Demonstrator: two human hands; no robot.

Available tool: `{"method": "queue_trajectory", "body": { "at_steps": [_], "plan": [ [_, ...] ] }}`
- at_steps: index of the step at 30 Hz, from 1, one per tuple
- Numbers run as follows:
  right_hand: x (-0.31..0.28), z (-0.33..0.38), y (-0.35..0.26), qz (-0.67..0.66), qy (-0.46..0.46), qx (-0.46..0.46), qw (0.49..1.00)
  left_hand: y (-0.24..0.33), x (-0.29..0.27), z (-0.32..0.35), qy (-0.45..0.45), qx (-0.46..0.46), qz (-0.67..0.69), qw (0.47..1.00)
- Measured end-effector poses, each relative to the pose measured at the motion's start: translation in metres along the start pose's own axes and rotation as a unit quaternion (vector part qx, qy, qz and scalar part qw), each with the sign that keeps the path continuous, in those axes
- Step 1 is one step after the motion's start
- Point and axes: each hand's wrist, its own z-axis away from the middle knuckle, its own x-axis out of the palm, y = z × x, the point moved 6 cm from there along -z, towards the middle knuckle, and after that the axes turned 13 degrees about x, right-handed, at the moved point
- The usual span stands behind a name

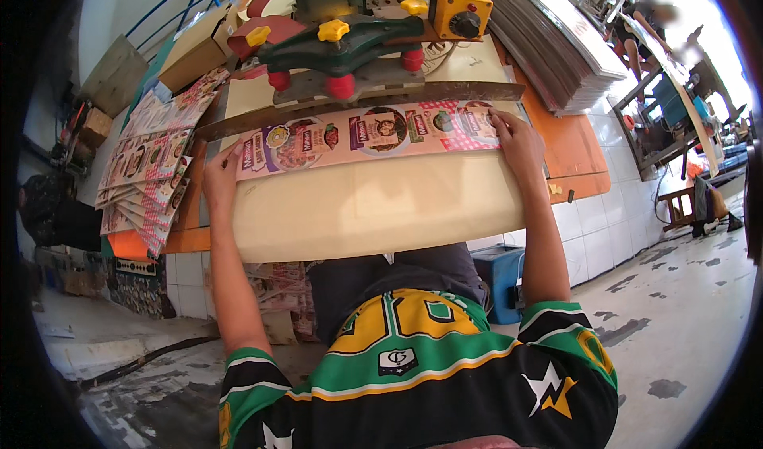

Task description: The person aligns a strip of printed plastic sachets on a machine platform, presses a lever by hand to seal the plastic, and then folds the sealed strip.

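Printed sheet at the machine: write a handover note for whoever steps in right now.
Left hand: flat on the left end of the long printed cardboard sheet.
Right hand: pressing its right end.
The sheet lies across the cream work board, its far edge at the green press with red and yellow knobs.
Done: sheet lined up under the press.
Left: the fanned stack of printed sheets waits at left.

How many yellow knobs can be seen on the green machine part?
3: one at its left end, one on the middle, one at the right end. Others may be hidden.
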Motion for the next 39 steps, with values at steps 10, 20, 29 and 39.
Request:
{"method": "queue_trajectory", "body": {
  "at_steps": [10, 20, 29, 39],
  "plan": [
    [0.000, 0.001, -0.002, -0.033, 0.001, -0.017, 0.999, -0.019, 0.000, 0.001, 0.020, -0.018, 0.001, 1.000],
    [-0.002, 0.003, -0.006, -0.024, -0.033, 0.022, 0.999, 0.002, -0.003, 0.002, 0.013, -0.040, -0.003, 0.999],
    [0.000, 0.001, 0.001, -0.037, -0.037, 0.001, 0.999, 0.010, -0.001, 0.002, 0.019, -0.048, -0.042, 0.998],
    [0.000, 0.001, -0.004, -0.011, -0.033, 0.009, 0.999, 0.002, -0.001, 0.004, 0.023, -0.040, -0.021, 0.999]
  ]
}}
